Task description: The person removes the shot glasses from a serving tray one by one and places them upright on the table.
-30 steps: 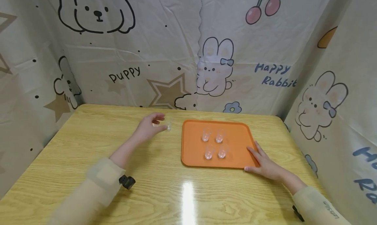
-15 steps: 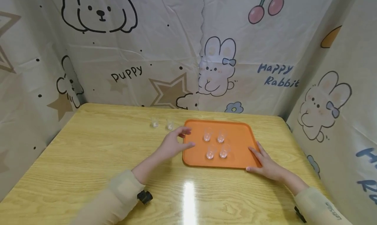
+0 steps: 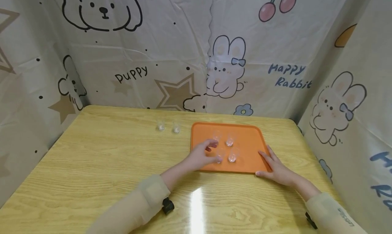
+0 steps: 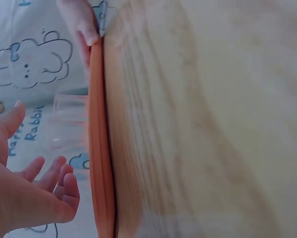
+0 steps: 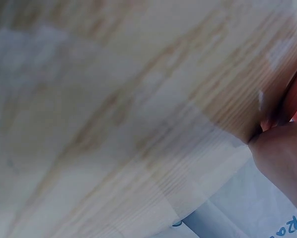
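Note:
An orange tray [image 3: 248, 149] lies on the table with several small clear glasses upright on it. My left hand [image 3: 198, 156] reaches over the tray's left part, fingers apart and loosely bent. Its thumb overlaps the front-left glass [image 3: 219, 160] in the head view, and its fingers partly cover the back-left glass [image 3: 216, 136]. In the left wrist view a gap shows between the left hand [image 4: 29, 193] and the glasses [image 4: 69, 119]. At the tray's front-right corner my right hand [image 3: 278, 171] holds the rim, thumb at the front edge, fingers over the right side.
Two more clear glasses, one [image 3: 161, 126] left of the other [image 3: 176, 128], stand on the wooden table [image 3: 116, 159] to the left of the tray. A printed cloth [image 3: 131, 50] hangs behind and along both sides of the table.
My left hand has moved rightward, away from the two glasses on the table, across the tray's left rim to the glasses on it. The right hand stays at the tray's corner.

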